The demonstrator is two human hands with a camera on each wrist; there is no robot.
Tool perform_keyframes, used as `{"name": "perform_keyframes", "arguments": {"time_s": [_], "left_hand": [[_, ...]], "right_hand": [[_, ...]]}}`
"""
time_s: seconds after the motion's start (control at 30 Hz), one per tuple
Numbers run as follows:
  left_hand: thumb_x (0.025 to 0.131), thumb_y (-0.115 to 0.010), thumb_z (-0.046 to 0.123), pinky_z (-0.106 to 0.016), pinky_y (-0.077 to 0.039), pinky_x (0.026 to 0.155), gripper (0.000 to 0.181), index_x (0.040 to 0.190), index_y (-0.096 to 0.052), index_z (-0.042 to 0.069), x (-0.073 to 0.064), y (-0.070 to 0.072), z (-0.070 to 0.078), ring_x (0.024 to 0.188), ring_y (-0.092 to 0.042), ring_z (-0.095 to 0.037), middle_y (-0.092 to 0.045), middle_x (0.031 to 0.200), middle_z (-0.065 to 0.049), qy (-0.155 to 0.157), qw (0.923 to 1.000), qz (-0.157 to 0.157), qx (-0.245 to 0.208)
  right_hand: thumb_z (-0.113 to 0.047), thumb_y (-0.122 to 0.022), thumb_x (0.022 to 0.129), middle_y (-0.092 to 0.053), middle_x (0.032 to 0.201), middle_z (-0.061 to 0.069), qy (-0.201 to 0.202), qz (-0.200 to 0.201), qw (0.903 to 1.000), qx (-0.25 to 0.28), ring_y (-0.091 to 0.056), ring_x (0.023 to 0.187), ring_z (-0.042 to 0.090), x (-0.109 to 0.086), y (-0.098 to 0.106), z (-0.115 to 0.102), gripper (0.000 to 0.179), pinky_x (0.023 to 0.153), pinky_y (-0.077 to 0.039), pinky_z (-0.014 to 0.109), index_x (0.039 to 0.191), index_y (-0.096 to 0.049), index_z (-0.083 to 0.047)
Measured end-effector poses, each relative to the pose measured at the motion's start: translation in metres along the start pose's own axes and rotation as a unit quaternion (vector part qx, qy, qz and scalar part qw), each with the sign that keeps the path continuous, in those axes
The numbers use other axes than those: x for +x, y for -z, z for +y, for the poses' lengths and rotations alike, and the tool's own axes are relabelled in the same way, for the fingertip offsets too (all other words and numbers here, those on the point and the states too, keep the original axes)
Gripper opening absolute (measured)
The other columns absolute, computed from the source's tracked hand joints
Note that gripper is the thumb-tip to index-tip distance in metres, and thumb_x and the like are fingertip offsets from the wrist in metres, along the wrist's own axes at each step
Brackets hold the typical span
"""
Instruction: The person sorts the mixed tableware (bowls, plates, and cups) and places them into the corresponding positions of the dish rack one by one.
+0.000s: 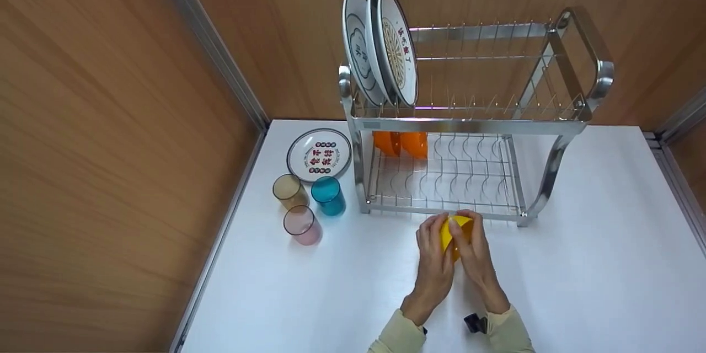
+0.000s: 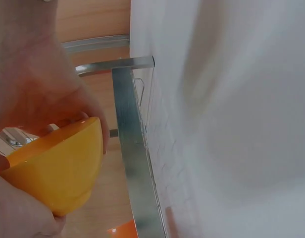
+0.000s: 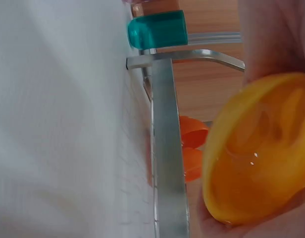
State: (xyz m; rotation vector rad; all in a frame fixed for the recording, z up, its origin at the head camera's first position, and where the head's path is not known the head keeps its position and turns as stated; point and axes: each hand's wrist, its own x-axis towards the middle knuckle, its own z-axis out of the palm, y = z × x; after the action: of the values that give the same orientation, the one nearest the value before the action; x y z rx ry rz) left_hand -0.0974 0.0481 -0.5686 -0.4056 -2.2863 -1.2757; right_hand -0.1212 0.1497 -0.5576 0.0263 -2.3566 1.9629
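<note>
Both hands hold one yellow bowl in front of the rack's lower tier, its opening turned toward the right. My left hand grips its left, outer side. On the other side my right hand has its thumb at the rim and fingers around the far edge. The left wrist view shows the rounded outside of the bowl between the two hands; in the right wrist view the glossy inside of the bowl faces the camera. Two orange bowls stand on edge at the left of the lower tier.
A two-tier metal dish rack stands against the wooden back wall. Several plates lean upright at its upper left. Left of it lie a small patterned plate and three cups: brown, blue and pink.
</note>
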Motion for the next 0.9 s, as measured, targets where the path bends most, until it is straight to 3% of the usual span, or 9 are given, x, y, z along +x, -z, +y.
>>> {"name": "perform_keyframes", "arguments": {"time_s": [0.17, 0.37, 0.43, 0.53, 0.7, 0.8, 0.9], "left_hand": [[0.103, -0.062, 0.010, -0.022, -0.044, 0.109, 0.053, 0.149, -0.037, 0.003, 0.002, 0.003, -0.005, 0.127, -0.047, -0.021, -0.042, 0.143, -0.012, -0.037, 0.9975, -0.009, 0.060], [0.100, -0.066, 0.007, -0.022, -0.041, 0.110, 0.056, 0.149, -0.039, 0.004, 0.006, 0.012, -0.011, 0.128, -0.047, -0.020, -0.044, 0.143, -0.011, -0.072, 0.9945, -0.020, 0.074], [0.099, -0.066, 0.007, -0.022, -0.040, 0.111, 0.056, 0.148, -0.040, 0.004, 0.007, 0.015, -0.014, 0.129, -0.047, -0.020, -0.044, 0.143, -0.011, -0.091, 0.9918, -0.028, 0.085], [0.099, -0.066, 0.006, -0.023, -0.039, 0.112, 0.052, 0.147, -0.044, 0.003, 0.008, 0.020, -0.018, 0.130, -0.046, -0.020, -0.044, 0.143, -0.012, -0.123, 0.9861, -0.040, 0.104], [0.102, -0.062, 0.006, -0.023, -0.037, 0.114, 0.044, 0.144, -0.049, 0.004, 0.010, 0.026, -0.020, 0.130, -0.046, -0.021, -0.045, 0.144, -0.011, -0.155, 0.9794, -0.060, 0.115], [0.103, -0.062, 0.007, -0.023, -0.037, 0.114, 0.043, 0.144, -0.049, 0.004, 0.011, 0.028, -0.021, 0.131, -0.046, -0.022, -0.045, 0.144, -0.012, -0.166, 0.9781, -0.067, 0.105], [0.101, -0.064, 0.008, -0.024, -0.038, 0.114, 0.044, 0.143, -0.050, 0.004, 0.013, 0.031, -0.022, 0.131, -0.045, -0.022, -0.045, 0.145, -0.013, -0.174, 0.9786, -0.067, 0.085]], "right_hand": [[-0.027, -0.060, 0.101, -0.050, 0.130, 0.015, -0.027, -0.041, 0.9986, -0.017, -0.050, 0.112, 0.026, 0.004, 0.008, -0.005, 0.050, 0.092, -0.048, 0.029, 0.138, -0.039, -0.002], [-0.024, -0.070, 0.096, -0.055, 0.131, 0.014, -0.023, -0.096, 0.9941, -0.045, -0.056, 0.114, 0.029, 0.010, 0.020, -0.012, 0.051, 0.093, -0.051, 0.025, 0.138, -0.048, -0.004], [-0.026, -0.072, 0.095, -0.057, 0.131, 0.012, -0.019, -0.126, 0.9903, -0.055, -0.056, 0.114, 0.029, 0.013, 0.026, -0.015, 0.052, 0.094, -0.051, 0.028, 0.138, -0.052, -0.006], [-0.028, -0.074, 0.093, -0.060, 0.130, 0.010, -0.003, -0.181, 0.9808, -0.071, -0.057, 0.111, 0.028, 0.019, 0.036, -0.017, 0.052, 0.091, -0.053, 0.032, 0.138, -0.057, -0.008], [-0.027, -0.075, 0.092, -0.062, 0.127, 0.011, 0.037, -0.280, 0.9555, -0.085, -0.059, 0.101, 0.028, 0.031, 0.046, -0.019, 0.057, 0.082, -0.056, 0.030, 0.142, -0.056, -0.009], [-0.029, -0.076, 0.091, -0.062, 0.129, 0.011, 0.046, -0.318, 0.9431, -0.086, -0.060, 0.100, 0.029, 0.037, 0.048, -0.022, 0.062, 0.081, -0.058, 0.029, 0.144, -0.054, -0.007], [-0.032, -0.077, 0.089, -0.061, 0.131, 0.012, 0.045, -0.337, 0.9367, -0.083, -0.060, 0.101, 0.029, 0.041, 0.047, -0.023, 0.066, 0.083, -0.059, 0.030, 0.144, -0.052, -0.007]]}}
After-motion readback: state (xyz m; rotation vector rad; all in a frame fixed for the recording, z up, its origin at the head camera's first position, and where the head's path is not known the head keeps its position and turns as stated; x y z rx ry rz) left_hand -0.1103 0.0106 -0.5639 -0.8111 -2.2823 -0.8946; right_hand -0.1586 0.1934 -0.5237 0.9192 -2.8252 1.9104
